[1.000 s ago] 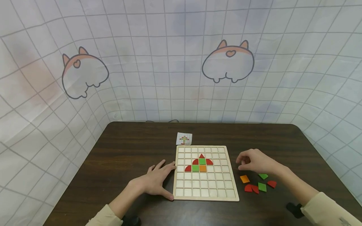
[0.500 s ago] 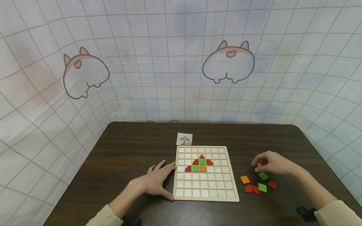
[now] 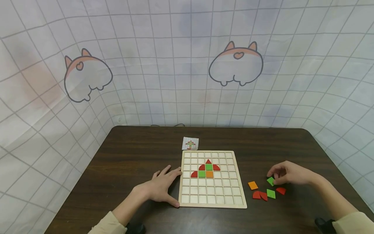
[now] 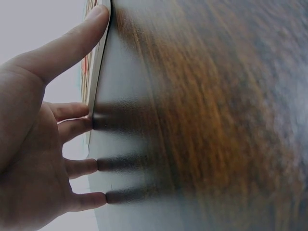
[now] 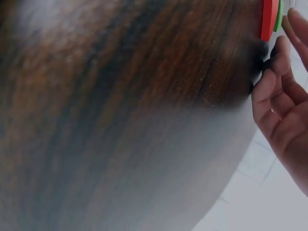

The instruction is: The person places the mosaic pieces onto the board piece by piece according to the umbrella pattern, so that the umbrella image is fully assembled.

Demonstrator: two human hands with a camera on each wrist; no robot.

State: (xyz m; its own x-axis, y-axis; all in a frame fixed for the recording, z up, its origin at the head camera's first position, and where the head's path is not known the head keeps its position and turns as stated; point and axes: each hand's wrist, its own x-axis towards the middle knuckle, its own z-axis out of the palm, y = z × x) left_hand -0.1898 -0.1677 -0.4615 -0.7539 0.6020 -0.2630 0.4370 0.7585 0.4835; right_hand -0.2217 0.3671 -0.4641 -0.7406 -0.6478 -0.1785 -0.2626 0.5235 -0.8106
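A pale wooden grid board (image 3: 216,191) lies on the dark table. Red, green and orange tiles form a stepped shape in its cells, with a red triangle (image 3: 208,161) on top. My left hand (image 3: 159,187) rests along the board's left side, fingers spread, the thumb at the near corner and the index finger against the edge. To the right of the board, my right hand (image 3: 292,174) pinches a green square tile (image 3: 270,181) between thumb and fingers, low over the table. In the right wrist view a red tile (image 5: 268,19) shows beside the fingers.
Loose tiles lie near the right hand: an orange square (image 3: 253,185), a green square (image 3: 271,194), and several red quarter-round tiles (image 3: 281,190). A small card (image 3: 190,143) with a coloured grid picture lies behind the board. A white checked curtain (image 3: 187,81) surrounds the table.
My right hand has moved right and toward me, from beside the board to the loose tiles, and has taken hold of the green square. The left hand has stayed put.
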